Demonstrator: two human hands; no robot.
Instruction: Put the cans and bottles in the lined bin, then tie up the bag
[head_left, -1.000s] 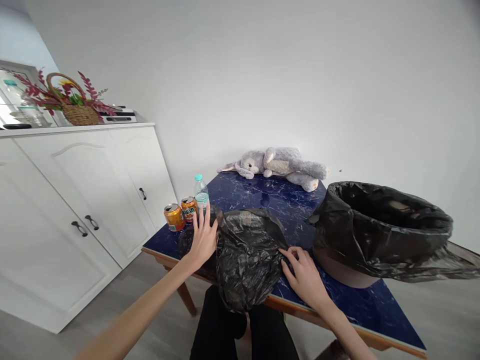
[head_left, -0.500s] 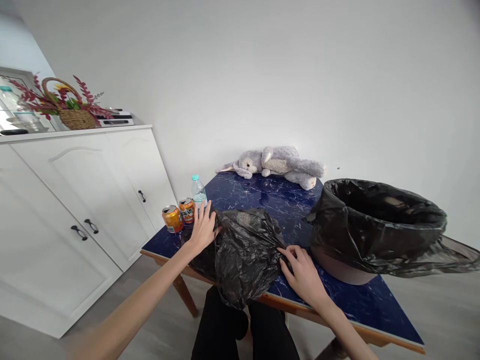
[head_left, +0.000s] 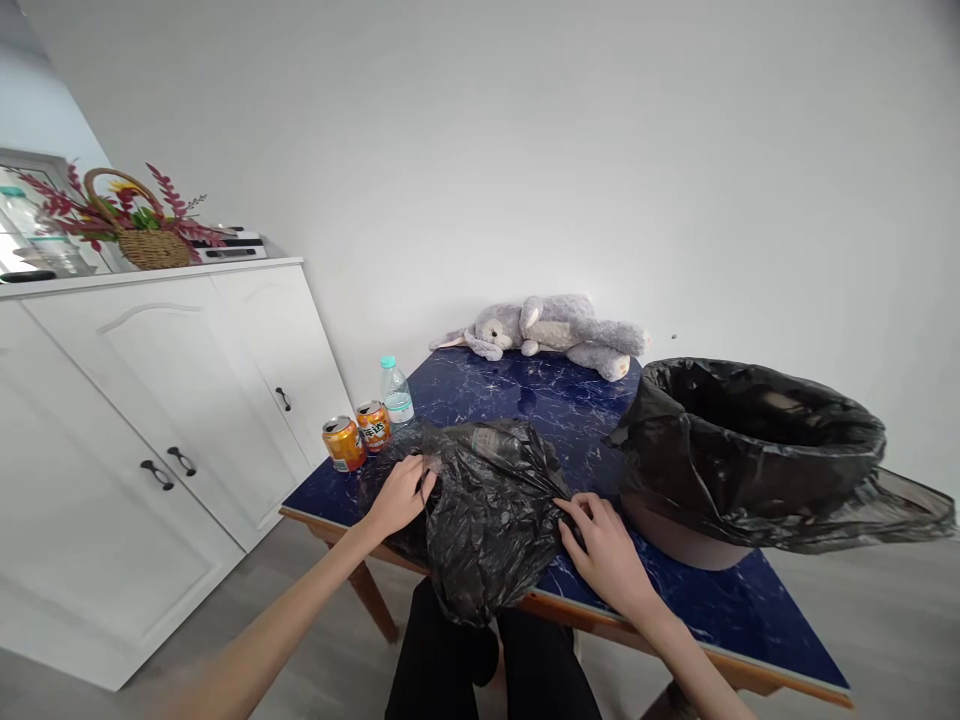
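A crumpled black plastic bag (head_left: 491, 530) lies at the front of the blue marbled table (head_left: 480, 395), part of it hanging over the edge. My left hand (head_left: 403, 495) has its fingers curled and closed on the bag's left side. At the right side, my right hand (head_left: 604, 550) pinches a fold of the same bag between thumb and fingers. Something pale shows faintly through the plastic near the top; I cannot tell what. Just beyond my left hand stand two orange drink cans (head_left: 344, 444) and a clear plastic bottle (head_left: 396, 392) with a teal cap.
To the right stands a bin (head_left: 694, 540) lined with another black bag (head_left: 750, 470), its loose end sticking out rightward. A grey plush rabbit (head_left: 555, 330) lies along the wall. A white cabinet (head_left: 172, 370) at left carries a flower basket (head_left: 154, 248).
My left hand has come down and closer from near the bottle, its spread fingers now curled on the bag. My right hand stays in place on the bag.
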